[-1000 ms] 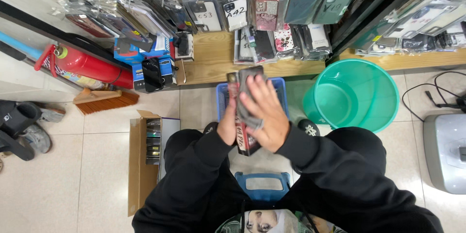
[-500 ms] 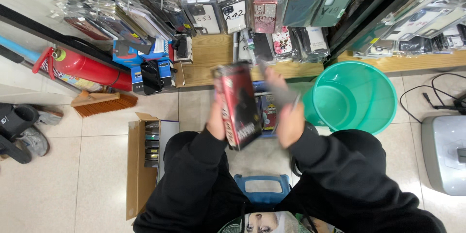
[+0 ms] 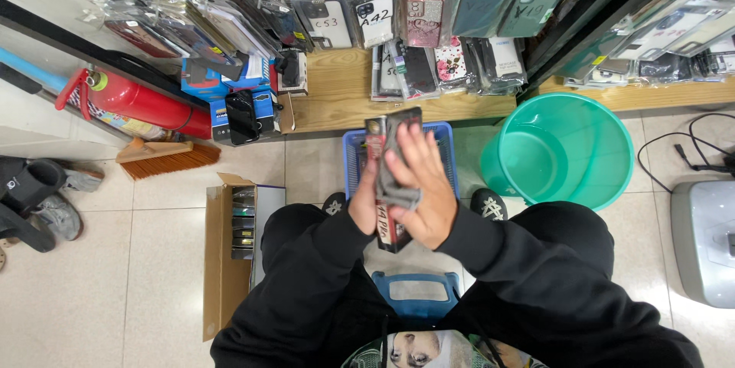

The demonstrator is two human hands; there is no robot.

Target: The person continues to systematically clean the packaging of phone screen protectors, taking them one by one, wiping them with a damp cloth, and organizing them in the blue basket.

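Observation:
I sit on a low blue stool (image 3: 417,291) in black sleeves. My left hand (image 3: 363,206) grips the lower edge of a dark packaged phone case with red trim (image 3: 380,146), held upright over my lap. My right hand (image 3: 423,184) lies flat across the front of the package and presses a grey cloth (image 3: 394,184) against it. A blue plastic basket (image 3: 354,155) stands on the floor right behind the package.
A teal plastic bucket (image 3: 563,150) stands to the right. An open cardboard box (image 3: 222,261) of small boxed items sits at my left. A wooden ledge (image 3: 337,96) under hanging phone cases, a red fire extinguisher (image 3: 149,104), a brush (image 3: 164,157) and shoes (image 3: 31,192) lie beyond.
Half a second ago the hands were apart with the package tilted in the left hand. Now the right hand is back on the package with the cloth, as it was one second ago.

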